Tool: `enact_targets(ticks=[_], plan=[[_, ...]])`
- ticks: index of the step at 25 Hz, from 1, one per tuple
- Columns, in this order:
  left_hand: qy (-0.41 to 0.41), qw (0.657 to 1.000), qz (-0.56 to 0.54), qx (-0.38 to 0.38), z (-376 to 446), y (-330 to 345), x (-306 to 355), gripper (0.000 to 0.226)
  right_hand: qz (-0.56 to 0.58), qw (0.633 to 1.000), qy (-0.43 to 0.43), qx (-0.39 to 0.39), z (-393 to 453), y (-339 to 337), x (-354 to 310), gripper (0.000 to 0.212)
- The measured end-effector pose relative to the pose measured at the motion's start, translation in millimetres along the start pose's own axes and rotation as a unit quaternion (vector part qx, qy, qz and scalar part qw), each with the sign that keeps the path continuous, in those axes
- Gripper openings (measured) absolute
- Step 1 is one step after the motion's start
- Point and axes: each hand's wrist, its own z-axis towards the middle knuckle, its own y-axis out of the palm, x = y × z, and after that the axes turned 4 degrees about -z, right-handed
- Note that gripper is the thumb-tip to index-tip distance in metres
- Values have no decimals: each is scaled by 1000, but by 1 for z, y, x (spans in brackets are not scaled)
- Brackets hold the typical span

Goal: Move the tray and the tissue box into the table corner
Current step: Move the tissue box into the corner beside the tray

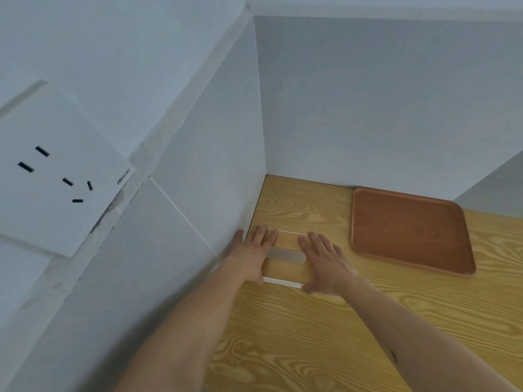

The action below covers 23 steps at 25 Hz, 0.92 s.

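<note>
Tissue box: flat wood-topped box with white edges and a pale oval slot (284,257), lying on the desk beside the left wall, a little short of the corner itself.
Tray: reddish-brown rectangular wooden tray with rounded corners (407,230), empty, set against the back wall to the right of the corner; bare wood between it and the box.
Desk: light pine-grain desk (311,335), walled in white at the back and on the left, the two walls meeting just beyond the box.
Left hand: left hand (252,251) laid flat on the left end of the box, just beside the left wall.
Left fingers: fingers (261,234) spread and extended over the far edge, pressing rather than clasping; not curled round anything.
Right hand: right hand (325,264) flat on the right end of the box, thumb down at the near edge.
Right fingers: stretched open across the lid, nothing enclosed.
Done so far: tray seemingly parked by the back wall; box brought close to the left wall.
Left to do: likely a short push of the box toward the back wall, perhaps also closing the gap to the tray.
Uncertain: whether the box already touches the left wall, hidden by the left hand.
</note>
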Motion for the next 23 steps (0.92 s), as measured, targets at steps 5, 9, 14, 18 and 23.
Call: enact_targets(ticks=[5, 9, 14, 18, 23], plan=[[-37, 988, -129, 72, -23, 28, 22, 120, 53, 997, 3, 61, -23, 9, -11, 98], [-29, 980, -124, 156, -48, 66, 38, 92, 32, 991, -4, 131, -64, 43, -26, 72], [-27, 981, -116, 152, -66, 93, 46, 87, -18, 995, 1, 99, -82, 60, -36, 70], [-35, 984, -99, 144, -62, 89, 45, 90, -12, 996, 20, 83, -76, 51, -38, 70], [-56, 985, -87, 135, -42, 66, 40, 93, -1, 997, 18, 74, -52, 40, -28, 65]])
